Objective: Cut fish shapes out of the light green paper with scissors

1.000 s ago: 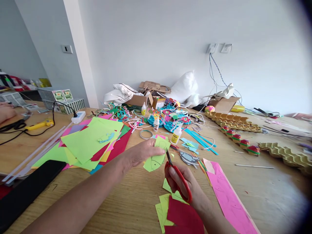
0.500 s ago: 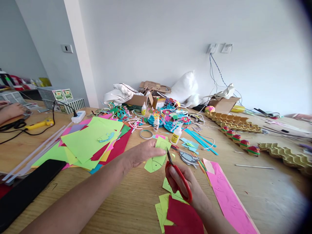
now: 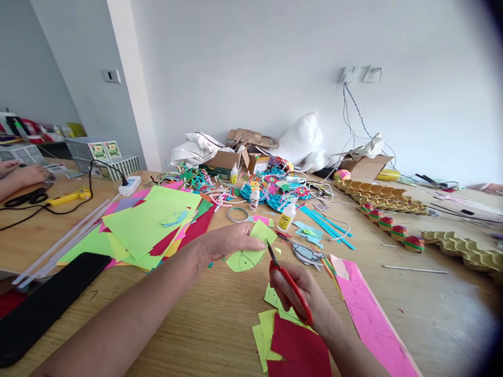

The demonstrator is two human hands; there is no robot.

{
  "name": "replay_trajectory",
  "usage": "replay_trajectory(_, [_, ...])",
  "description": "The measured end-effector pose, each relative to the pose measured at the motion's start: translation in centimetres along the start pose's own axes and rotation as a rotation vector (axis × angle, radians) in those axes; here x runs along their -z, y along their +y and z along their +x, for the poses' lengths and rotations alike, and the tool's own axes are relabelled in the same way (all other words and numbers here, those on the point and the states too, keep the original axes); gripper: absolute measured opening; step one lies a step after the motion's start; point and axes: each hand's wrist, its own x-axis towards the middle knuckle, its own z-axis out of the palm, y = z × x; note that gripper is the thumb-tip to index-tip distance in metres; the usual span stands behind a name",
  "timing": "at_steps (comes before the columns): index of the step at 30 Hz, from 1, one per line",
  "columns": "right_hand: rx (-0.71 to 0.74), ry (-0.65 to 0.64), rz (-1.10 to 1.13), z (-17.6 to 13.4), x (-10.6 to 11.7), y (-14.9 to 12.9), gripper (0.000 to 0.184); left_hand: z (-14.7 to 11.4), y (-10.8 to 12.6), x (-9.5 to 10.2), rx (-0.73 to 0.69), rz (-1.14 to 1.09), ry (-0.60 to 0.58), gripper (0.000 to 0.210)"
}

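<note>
A piece of light green paper (image 3: 244,260) with a fish drawn on it is pinched in my left hand (image 3: 231,243), thumb on top. My right hand (image 3: 301,289) is wrapped round the red handles of a pair of scissors (image 3: 293,292), whose blades meet the paper's right edge. Below the hands lie more green paper pieces (image 3: 262,335) with drawn lines, partly under dark red paper (image 3: 301,345). A grey paper fish (image 3: 306,254) rests just beyond the scissors. To the right, a long pink paper strip (image 3: 365,306) bears faint outlines.
Stacked coloured sheets (image 3: 151,220) and a black phone-like slab (image 3: 51,309) lie at left. Glue bottles (image 3: 286,215) and a tape roll (image 3: 238,214) stand ahead. Egg-carton strips (image 3: 461,250) are at right. Another person's hands (image 3: 29,175) show at far left.
The green paper has turned slightly in my left hand and shifted a little left. The scissors stay at its right edge. The whole view has moved slightly.
</note>
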Motion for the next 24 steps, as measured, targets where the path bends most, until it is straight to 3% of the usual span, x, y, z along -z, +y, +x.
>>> replay_trajectory(11, [0.1,-0.065,-0.235,0.2,0.9,0.2,0.041,-0.1,0.1,1.1,0.073,0.062,-0.124,0.015])
replay_trajectory(18, [0.071,-0.063,-0.257,0.2,0.9,0.3,0.04,-0.2,0.3,1.5,0.062,0.079,-0.111,0.021])
replay_trajectory(24, [0.036,-0.086,-0.129,0.1,0.6,0.0,0.041,-0.5,0.8,1.1,0.078,0.104,-0.058,0.02])
